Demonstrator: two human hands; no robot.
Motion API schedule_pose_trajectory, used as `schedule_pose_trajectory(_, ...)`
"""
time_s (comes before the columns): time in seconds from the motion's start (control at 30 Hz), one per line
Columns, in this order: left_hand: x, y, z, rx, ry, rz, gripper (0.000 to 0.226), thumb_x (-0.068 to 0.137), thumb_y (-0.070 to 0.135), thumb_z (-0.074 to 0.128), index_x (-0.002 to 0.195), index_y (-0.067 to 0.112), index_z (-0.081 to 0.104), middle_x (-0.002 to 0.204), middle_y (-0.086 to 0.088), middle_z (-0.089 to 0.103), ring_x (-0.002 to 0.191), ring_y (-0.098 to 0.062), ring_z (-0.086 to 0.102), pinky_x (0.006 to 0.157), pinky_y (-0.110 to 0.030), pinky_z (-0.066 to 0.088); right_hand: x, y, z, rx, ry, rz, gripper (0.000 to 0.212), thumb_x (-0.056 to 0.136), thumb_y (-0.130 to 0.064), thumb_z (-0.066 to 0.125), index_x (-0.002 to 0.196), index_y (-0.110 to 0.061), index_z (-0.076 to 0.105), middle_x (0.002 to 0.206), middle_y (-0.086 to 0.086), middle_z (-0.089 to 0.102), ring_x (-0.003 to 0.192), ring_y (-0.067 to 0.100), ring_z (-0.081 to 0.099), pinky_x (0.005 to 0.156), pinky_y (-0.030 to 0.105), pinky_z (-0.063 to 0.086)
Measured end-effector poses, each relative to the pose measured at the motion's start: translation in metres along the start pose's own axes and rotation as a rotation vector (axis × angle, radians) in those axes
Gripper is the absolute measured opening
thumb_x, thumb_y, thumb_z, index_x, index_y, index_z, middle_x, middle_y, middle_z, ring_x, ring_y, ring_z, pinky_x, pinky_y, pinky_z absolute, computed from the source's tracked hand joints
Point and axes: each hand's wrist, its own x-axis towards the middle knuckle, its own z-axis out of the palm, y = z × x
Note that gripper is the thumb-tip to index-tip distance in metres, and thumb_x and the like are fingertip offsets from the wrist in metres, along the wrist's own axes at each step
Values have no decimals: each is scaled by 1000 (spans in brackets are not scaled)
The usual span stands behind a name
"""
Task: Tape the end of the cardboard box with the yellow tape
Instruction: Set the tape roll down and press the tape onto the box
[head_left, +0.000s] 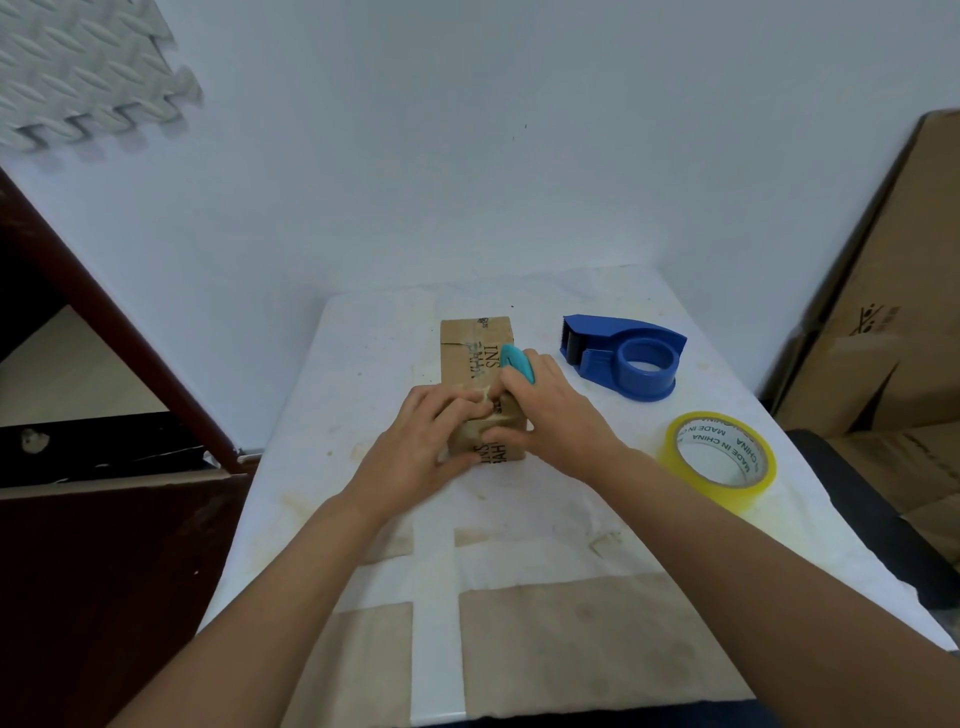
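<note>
A small brown cardboard box (475, 345) with black print lies on the white table (363, 332), its long side running away from me. My left hand (434, 441) presses on the near end of the box, fingers spread over the top. My right hand (550, 410) grips a small teal cutter (519, 364) and rests on the near right of the box. Glossy tape shows between the two hands on the box top. The yellow tape roll (719, 457) lies flat on the table to the right, untouched.
A blue tape dispenser (626, 356) with no roll sits at the back right of the table. Large cardboard boxes (878, 312) stand beyond the right edge. A dark wooden frame (104, 332) is on the left. Brown paper patches (571, 639) cover the near table.
</note>
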Motion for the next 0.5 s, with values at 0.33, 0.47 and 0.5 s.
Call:
schedule_pose_trajectory(0.33,7,1,-7,-20,14,-8,34,91,43,54,120,28,62,125,9,62,107,-21,50,88,-31,49,-7,16,-15,37,-175,-68,54,83,-15,70,129,-28,45,135,-1,35,118,13,40,96,26,46)
schedule_pose_trajectory(0.47,6,2,-12,-67,-61,-8,40,88,28,66,126,32,55,131,9,54,112,-20,44,94,-35,47,-14,15,-19,78,-187,-46,52,90,-34,62,136,-37,40,143,-5,31,124,10,38,97,26,44)
schedule_pose_trajectory(0.5,7,4,-13,-68,-76,-14,43,87,25,69,127,31,55,131,10,53,112,-18,42,95,-36,47,-16,12,-20,95,-170,-28,45,93,-42,55,136,-38,42,141,-6,33,121,9,42,94,26,47)
